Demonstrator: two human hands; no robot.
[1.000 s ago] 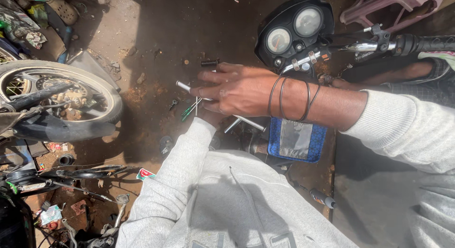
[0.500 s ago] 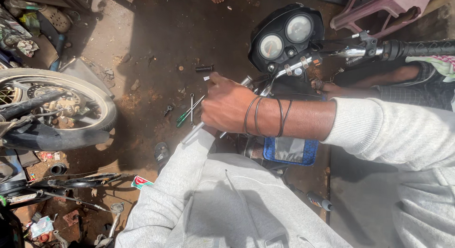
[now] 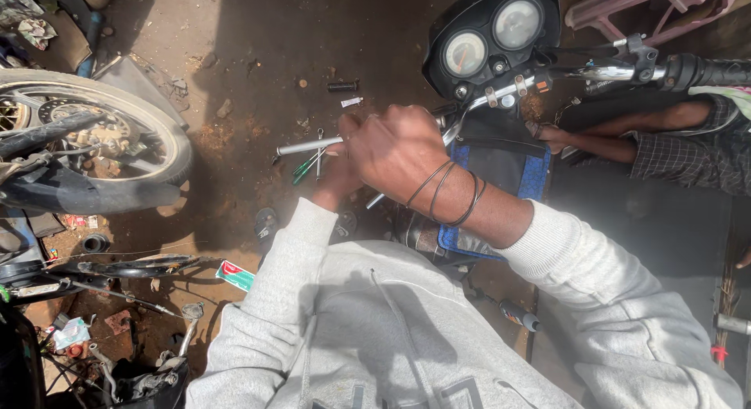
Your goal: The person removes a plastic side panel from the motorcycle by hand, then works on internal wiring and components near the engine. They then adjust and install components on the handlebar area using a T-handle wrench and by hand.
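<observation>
The right hand [image 3: 395, 151] closes in a fist over the bare chrome handlebar [image 3: 309, 146] left of the instrument cluster [image 3: 491, 41]. The left hand [image 3: 338, 174] sits beneath, mostly hidden; its grip cannot be told. Best to steady the bar and pull straight along it.

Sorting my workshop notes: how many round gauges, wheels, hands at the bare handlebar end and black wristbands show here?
Round gauges: 2, left gauge, right gauge
Wheels: 1, wheel
Hands at handlebar: 2, right hand, left hand
Wristbands: about 3
Total: about 8
</observation>
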